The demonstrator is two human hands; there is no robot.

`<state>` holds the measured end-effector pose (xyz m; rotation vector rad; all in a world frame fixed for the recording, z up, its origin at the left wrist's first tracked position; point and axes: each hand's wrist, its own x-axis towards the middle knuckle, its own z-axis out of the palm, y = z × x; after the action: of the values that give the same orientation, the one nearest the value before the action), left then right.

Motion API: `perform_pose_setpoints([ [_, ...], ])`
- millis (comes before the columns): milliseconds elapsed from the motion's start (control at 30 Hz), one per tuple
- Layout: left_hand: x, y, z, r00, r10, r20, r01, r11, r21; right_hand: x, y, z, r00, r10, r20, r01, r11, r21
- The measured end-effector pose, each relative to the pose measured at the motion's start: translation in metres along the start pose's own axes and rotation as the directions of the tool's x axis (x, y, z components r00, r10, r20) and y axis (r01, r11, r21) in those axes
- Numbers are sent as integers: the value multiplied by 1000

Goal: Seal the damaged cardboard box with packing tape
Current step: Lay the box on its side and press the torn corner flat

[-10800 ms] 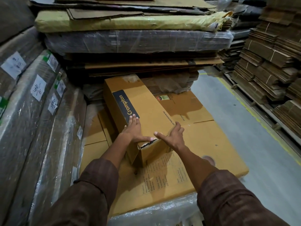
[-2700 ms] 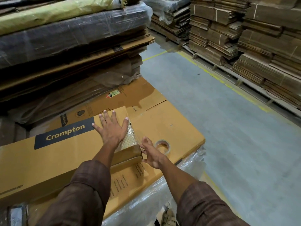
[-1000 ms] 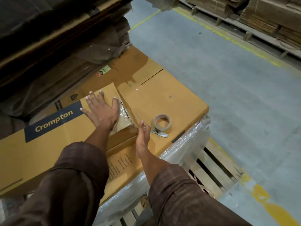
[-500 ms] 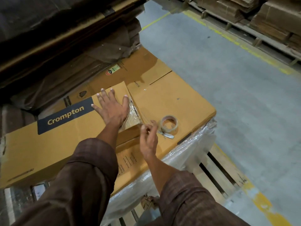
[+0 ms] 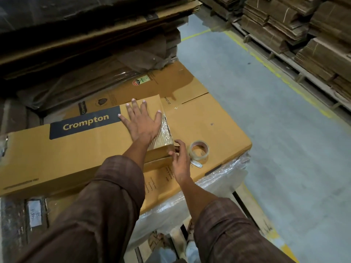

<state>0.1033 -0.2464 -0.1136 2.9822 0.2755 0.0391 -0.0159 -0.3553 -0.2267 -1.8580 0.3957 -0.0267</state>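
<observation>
A long brown Crompton box (image 5: 72, 154) lies flat on a stack of flattened cartons. Its right end shows a torn patch with bare corrugation under clear tape (image 5: 163, 135). My left hand (image 5: 142, 124) lies flat on the box top beside that patch, fingers spread. My right hand (image 5: 180, 160) is at the box's right end face, fingers loosely bent and touching the corner below the patch. A roll of clear packing tape (image 5: 198, 151) lies on the carton just right of my right hand, a loose tail hanging from it.
The flattened yellow cartons (image 5: 209, 126) sit on a plastic-wrapped pallet load (image 5: 218, 183). Wrapped cardboard stacks (image 5: 95, 44) rise close behind the box. Grey floor (image 5: 284, 149) with yellow lines runs on the right, past pallets of folded cartons (image 5: 303, 35).
My right hand has shifted up from the carton to the box's end corner next to the tape roll. My left hand stays flat on the box. The view has moved slightly.
</observation>
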Motion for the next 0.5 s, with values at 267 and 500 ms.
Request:
perform_pose_setpoints([
  [267,0,-1,1,1000,18,0,-18,999,-27,-5,-21,-25,988,-62,139,70,996,-55],
  [500,0,-6,-1,998,49,27,-48,998,-42,15,-29,-30,983,96,156,-92,995,-27],
])
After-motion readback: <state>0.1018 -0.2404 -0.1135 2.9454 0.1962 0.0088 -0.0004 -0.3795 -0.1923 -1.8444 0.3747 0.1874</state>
